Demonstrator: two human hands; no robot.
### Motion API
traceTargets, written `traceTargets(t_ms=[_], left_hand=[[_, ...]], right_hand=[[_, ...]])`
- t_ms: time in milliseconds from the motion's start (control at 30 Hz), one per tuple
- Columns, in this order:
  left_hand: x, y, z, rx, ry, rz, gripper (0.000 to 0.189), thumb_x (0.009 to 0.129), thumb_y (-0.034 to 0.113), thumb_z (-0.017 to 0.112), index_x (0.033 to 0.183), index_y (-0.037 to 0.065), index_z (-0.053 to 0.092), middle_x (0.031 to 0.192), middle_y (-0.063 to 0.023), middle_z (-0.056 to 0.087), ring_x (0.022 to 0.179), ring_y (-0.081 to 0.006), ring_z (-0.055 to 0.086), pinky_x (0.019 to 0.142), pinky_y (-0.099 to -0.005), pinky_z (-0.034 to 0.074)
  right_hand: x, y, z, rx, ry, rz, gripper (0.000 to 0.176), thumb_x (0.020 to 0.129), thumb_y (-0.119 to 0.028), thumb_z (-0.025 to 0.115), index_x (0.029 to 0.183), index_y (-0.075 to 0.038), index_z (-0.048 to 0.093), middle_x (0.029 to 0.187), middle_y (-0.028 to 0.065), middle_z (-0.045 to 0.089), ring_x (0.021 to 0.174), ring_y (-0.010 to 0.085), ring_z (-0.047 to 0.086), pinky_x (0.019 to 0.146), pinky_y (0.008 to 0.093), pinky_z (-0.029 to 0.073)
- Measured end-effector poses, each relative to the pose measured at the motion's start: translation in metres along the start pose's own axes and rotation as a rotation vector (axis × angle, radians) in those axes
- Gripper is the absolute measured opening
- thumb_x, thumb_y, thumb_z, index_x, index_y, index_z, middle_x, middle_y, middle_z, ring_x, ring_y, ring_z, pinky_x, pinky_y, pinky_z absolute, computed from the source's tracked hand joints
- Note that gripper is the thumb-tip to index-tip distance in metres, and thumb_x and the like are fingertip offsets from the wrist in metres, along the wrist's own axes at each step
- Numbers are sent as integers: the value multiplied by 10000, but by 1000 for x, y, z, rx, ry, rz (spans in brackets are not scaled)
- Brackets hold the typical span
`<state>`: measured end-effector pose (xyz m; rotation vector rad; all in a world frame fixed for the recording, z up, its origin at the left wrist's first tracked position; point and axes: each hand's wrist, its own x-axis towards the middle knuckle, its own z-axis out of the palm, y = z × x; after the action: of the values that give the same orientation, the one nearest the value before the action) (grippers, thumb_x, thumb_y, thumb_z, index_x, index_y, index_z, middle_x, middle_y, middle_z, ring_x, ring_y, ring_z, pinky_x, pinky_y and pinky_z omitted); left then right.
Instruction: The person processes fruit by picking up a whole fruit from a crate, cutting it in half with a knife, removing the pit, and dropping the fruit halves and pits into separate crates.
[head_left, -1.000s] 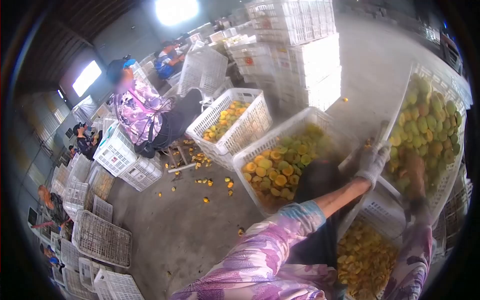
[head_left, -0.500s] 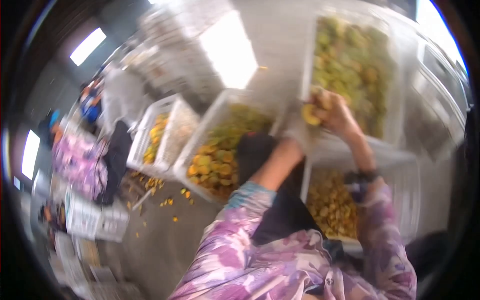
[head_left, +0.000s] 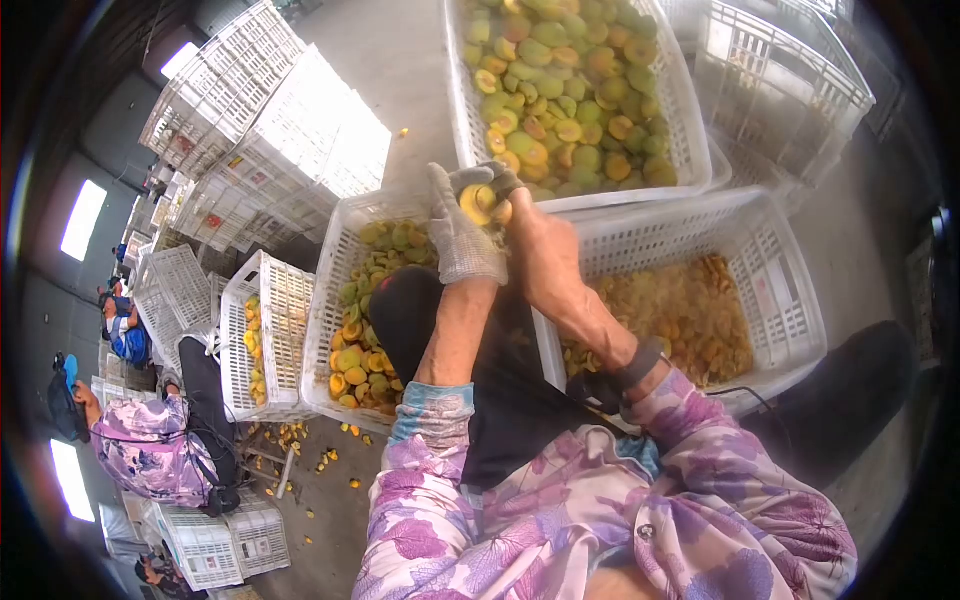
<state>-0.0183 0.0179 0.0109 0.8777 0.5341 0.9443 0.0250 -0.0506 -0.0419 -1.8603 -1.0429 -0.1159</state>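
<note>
My left hand (head_left: 466,238), in a pale knit glove, holds a yellow peach half (head_left: 477,204) with its cut face showing. Close against it is my right hand (head_left: 545,250), bare and with its fingers curled closed. A small curved metal edge shows at the fruit by the right fingers; most of that tool is hidden. Both hands are above the near edge of a white crate (head_left: 685,185) full of green and yellow peaches (head_left: 570,90). Below and right, another crate (head_left: 790,300) holds brownish-orange pits or scraps (head_left: 690,315).
Between my left arm and a narrower crate (head_left: 290,330) stands a crate of peach halves (head_left: 365,365). Fruit pieces (head_left: 325,460) litter the floor. White crates (head_left: 270,130) are stacked at upper left, others (head_left: 780,70) at upper right. A person in a floral top (head_left: 150,445) sits at far left.
The view has swung right and sharpened, so the crates appear further left. My hands have come together at the peach half, which the left glove now visibly holds.
</note>
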Motion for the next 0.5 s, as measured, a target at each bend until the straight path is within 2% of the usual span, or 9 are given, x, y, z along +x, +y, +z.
traceTargets(t_ms=[100,200,333,500], left_hand=[[-2,-1,1,-1,-17,62,490,981,476,405,805,37,538,864,-125,645,782,-225,628,739,-322,513],[-2,0,-1,36,5,70,507,982,471,406,764,33,535,841,-139,648,759,-229,630,733,-328,514],[5,-3,-1,44,-15,94,544,977,477,414,703,25,539,744,-142,645,663,-233,625,680,-320,515],[0,2,2,180,-36,160,583,985,450,408,635,7,551,653,-136,633,598,-227,615,623,-310,512]], right_hand=[[-1,-2,-1,-88,-19,-11,218,785,21,525,956,-33,401,720,225,602,719,451,573,590,522,412],[-4,-5,-3,-47,-48,-23,263,763,19,548,980,-29,407,715,232,601,722,450,575,593,526,417],[-5,-6,-5,-34,-112,26,288,744,15,572,989,-18,424,711,252,594,733,453,577,597,531,418],[-9,10,-2,43,-91,-107,340,726,8,599,1050,22,496,739,293,585,772,473,573,604,510,439]])
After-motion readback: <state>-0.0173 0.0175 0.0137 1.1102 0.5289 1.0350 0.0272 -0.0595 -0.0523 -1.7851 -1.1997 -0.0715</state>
